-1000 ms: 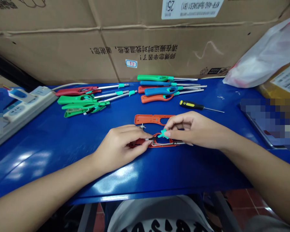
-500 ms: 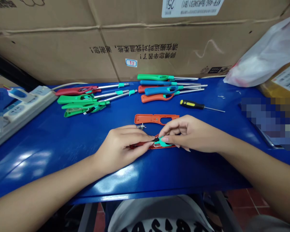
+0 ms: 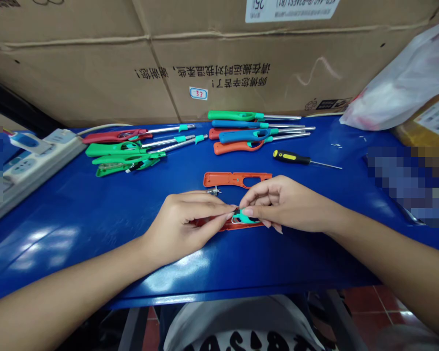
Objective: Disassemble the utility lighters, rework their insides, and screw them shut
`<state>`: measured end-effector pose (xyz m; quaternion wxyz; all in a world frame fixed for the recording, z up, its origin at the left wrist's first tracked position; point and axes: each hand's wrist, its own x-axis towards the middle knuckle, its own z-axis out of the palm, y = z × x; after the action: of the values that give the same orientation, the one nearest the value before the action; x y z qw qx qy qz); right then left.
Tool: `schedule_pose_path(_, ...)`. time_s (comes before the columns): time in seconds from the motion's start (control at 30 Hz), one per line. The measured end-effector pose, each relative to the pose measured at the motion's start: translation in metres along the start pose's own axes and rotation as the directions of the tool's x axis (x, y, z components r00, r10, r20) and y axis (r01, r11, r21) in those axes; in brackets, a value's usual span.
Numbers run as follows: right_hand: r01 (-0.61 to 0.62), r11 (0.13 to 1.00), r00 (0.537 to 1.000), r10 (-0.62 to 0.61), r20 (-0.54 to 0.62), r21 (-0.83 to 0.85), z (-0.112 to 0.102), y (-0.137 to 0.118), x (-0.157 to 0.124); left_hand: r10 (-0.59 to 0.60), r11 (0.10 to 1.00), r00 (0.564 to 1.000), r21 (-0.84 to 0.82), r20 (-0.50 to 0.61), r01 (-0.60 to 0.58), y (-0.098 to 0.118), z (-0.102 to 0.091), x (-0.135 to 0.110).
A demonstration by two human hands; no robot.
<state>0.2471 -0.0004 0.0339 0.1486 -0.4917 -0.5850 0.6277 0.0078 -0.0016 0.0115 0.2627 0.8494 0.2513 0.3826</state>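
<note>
My left hand (image 3: 190,217) is closed, with thumb and fingertips pinching a small black part (image 3: 236,211) joined to a teal trigger (image 3: 244,217). My right hand (image 3: 278,202) has its thumb and forefinger closed on the trigger's upper right side. Both hands work over an orange lighter half-shell (image 3: 237,226), partly covered by my fingers. A thin white wire (image 3: 233,221) curves beside the trigger. Just beyond the hands lies another orange half-shell (image 3: 219,180), inner side up. A small metal fitting (image 3: 214,191) rests between that shell and my left hand.
Long-necked lighters (image 3: 237,116) in several colours lie at the back; opened green and red ones (image 3: 117,150) are to their left. A screwdriver (image 3: 290,157) and tiny pins (image 3: 336,145) lie right. A power strip (image 3: 40,156), cardboard box (image 3: 106,83) and plastic bag (image 3: 395,83) border the table.
The teal trigger and black part have shifted slightly left and sit a little differently over the shell. The shell's near edge has moved slightly towards me. Both hands keep their pinch.
</note>
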Motion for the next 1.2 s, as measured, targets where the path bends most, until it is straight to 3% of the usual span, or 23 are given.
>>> schedule_pose_path(0.53, 0.022, 0.996, 1.0, -0.024, 0.02, 0.082, -0.0016, 0.0001, 0.0014, 0.112, 0.99, 0.993, 0.076, 0.043, -0.115, 0.0014, -0.0054, -0.0001)
schedule_pose_path(0.77, 0.059, 0.995, 0.997, -0.063, 0.039, 0.083, -0.0027, 0.0021, 0.0005, 0.052, 0.998, 0.999, 0.029, -0.015, -0.052, 0.0041, -0.0019, -0.0016)
schedule_pose_path(0.93, 0.046, 0.994, 0.999, -0.045, -0.01, 0.102, -0.0013, -0.0001, 0.0002, -0.008, 1.0, 0.999, 0.013, -0.034, 0.008, 0.0048, -0.0001, -0.0017)
schedule_pose_path(1.2, -0.002, 0.993, 0.995, 0.013, -0.095, 0.119, -0.0037, -0.003, 0.0008, 0.017, 0.997, 0.996, 0.072, 0.091, -0.024, -0.0003, -0.0009, -0.0024)
